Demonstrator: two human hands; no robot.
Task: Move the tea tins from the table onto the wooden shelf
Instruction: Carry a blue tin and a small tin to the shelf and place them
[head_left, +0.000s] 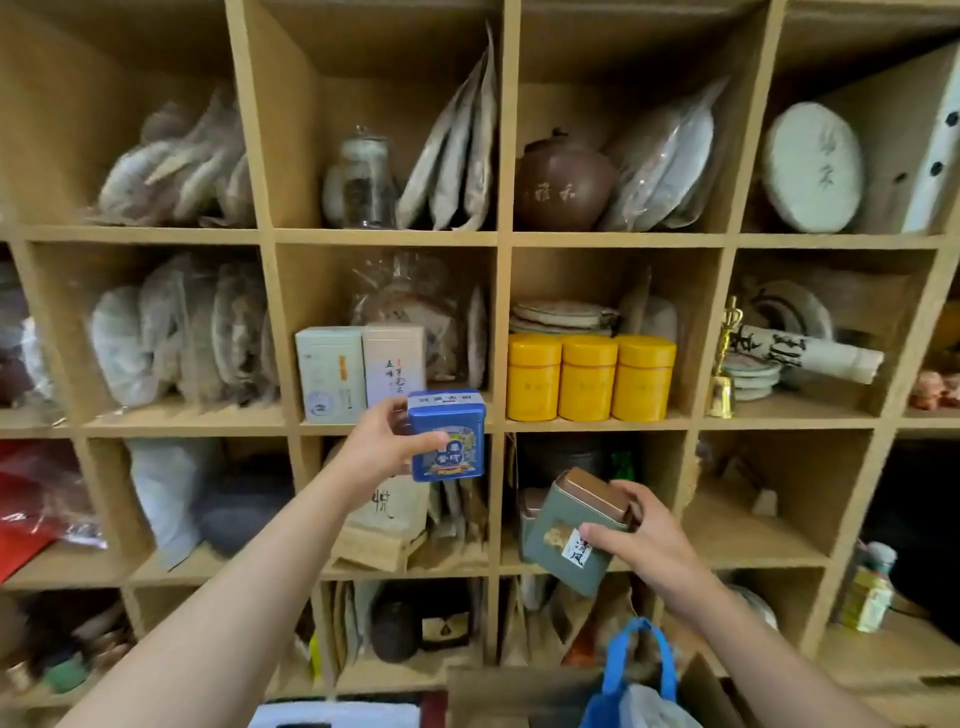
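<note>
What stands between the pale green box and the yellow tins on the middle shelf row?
Head view: a pinkish box right beside the pale green box, then the wooden divider, then the yellow tins.

**Head cam, straight at the shelf**

Just 1 view here, worn on the person's head. It faces forward at the wooden shelf (498, 239) from close up, tilted a bit downward, so both forearms reach in from the bottom edge. Wide-angle lens, so the cubby lines bow and lean outward toward the corners. The shelf fills basically the whole frame.
</note>
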